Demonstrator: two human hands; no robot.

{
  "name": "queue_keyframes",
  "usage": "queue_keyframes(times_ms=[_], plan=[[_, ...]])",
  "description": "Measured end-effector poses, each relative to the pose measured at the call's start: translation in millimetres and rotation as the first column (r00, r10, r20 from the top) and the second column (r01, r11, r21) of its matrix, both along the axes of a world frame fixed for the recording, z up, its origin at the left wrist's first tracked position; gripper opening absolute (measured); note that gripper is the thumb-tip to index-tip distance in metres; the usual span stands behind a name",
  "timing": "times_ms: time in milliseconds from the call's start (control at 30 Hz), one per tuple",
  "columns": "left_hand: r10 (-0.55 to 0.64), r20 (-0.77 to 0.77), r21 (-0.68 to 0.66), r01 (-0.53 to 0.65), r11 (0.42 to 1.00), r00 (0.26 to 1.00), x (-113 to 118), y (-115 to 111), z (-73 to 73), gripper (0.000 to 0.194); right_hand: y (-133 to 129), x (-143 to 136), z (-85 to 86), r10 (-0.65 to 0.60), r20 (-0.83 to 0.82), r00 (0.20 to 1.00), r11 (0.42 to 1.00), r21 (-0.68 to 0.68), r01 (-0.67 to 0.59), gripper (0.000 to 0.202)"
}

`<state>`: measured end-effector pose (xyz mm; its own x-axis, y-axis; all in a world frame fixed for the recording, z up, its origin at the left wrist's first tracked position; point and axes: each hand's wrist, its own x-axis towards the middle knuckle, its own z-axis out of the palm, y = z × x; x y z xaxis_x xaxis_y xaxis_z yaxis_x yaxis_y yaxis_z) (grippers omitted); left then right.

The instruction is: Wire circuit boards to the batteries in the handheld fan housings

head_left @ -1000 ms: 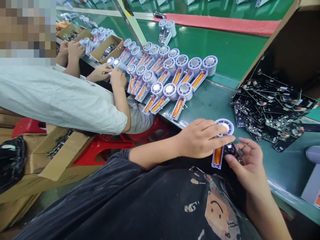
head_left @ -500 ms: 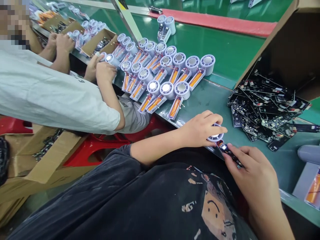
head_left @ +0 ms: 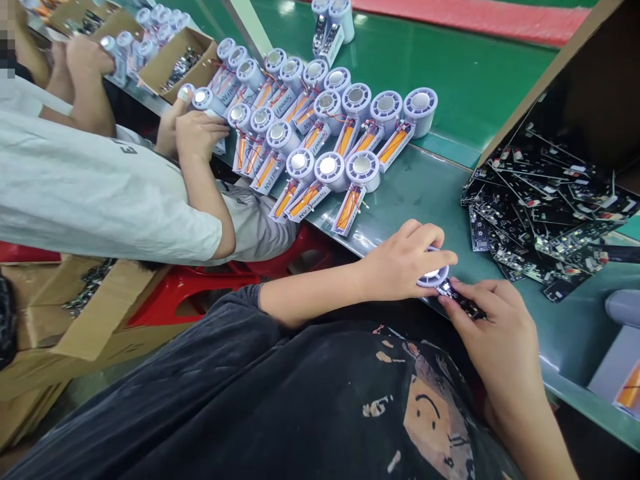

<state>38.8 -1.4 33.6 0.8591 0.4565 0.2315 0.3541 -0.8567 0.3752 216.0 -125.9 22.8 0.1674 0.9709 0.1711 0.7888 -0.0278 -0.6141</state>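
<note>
My left hand is closed around the round head of a light purple handheld fan at the table's front edge. The fan's head has a silver disc in its middle. With thumb and fingers my right hand pinches a black circuit board, which lies along the fan's handle with its upper end against the head. My fingers hide much of the handle. Left of my hands, several fans with orange batteries and loose wires stand in rows.
A cardboard box on the right spills a pile of black circuit boards. Another fan part lies at the right edge. A co-worker's hands handle a fan on the left. A parts box sits beyond them.
The circuit board has slid up toward the fan's head, and my right hand has moved slightly left with it. My left hand keeps its grip. The camera view has shifted a little.
</note>
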Motion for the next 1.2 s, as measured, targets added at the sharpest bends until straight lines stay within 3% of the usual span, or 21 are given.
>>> queue_keyframes(times_ms=[100,200,333,467,600,667,733,800,867,967,1067,1133,1200], plan=[[-0.046,0.000,-0.037,0.045,0.998,0.999,0,-1,3.8,0.036,3,1,-5.1,0.038,0.014,0.999,0.999,-0.014,-0.037,0.023],[-0.083,0.010,-0.111,0.084,0.990,0.996,-2,0,8.7,0.044,4,-5,-4.9,0.105,0.248,0.963,0.992,-0.090,-0.085,0.029],[-0.082,0.054,-0.245,0.093,0.965,0.995,-6,2,12.4,0.061,5,-13,-0.3,0.130,0.524,0.842,0.986,-0.155,-0.056,0.036],[-0.035,0.222,-0.390,0.122,0.913,0.974,-20,8,5.4,0.065,7,-6,-1.0,0.193,0.489,0.851,0.974,-0.201,-0.106,0.022],[0.196,0.453,-0.525,0.082,0.847,0.870,-32,-1,-16.9,0.063,6,2,-2.6,0.197,0.298,0.934,0.976,-0.147,-0.159,0.015],[0.363,0.530,-0.641,0.082,0.763,0.766,-30,-15,-28.4,0.063,6,-4,-0.5,0.105,0.172,0.979,0.994,-0.050,-0.098,0.017],[0.442,0.551,-0.769,0.226,0.598,0.708,-21,-31,-34.6,0.069,6,-17,3.1,0.024,0.081,0.996,1.000,0.018,-0.025,0.019],[0.413,0.509,-0.851,0.368,0.375,0.755,-10,-45,-33.7,0.070,8,-32,6.5,0.011,0.077,0.997,0.999,0.040,-0.014,0.020],[0.466,0.421,-0.907,0.345,0.243,0.778,-1,-52,-28.0,0.062,9,-43,9.1,0.028,0.111,0.993,0.997,0.062,-0.035,0.024],[0.608,0.316,-0.946,0.292,0.142,0.728,2,-51,-20.7,0.055,8,-49,11.8,0.086,0.086,0.993,0.991,0.093,-0.094,0.046],[0.671,0.302,-0.931,0.361,0.054,0.678,-2,-49,-22.6,0.058,1,-43,13.5,0.120,-0.014,0.993,0.989,0.082,-0.119,0.053],[0.688,0.299,-0.927,0.371,0.046,0.661,-5,-50,-25.8,0.060,-4,-37,12.6,0.116,-0.035,0.993,0.992,0.059,-0.114,0.045],[0.661,0.312,-0.933,0.353,0.076,0.683,-4,-54,-25.8,0.060,-10,-31,8.9,0.132,-0.020,0.991,0.990,0.057,-0.131,0.037]])
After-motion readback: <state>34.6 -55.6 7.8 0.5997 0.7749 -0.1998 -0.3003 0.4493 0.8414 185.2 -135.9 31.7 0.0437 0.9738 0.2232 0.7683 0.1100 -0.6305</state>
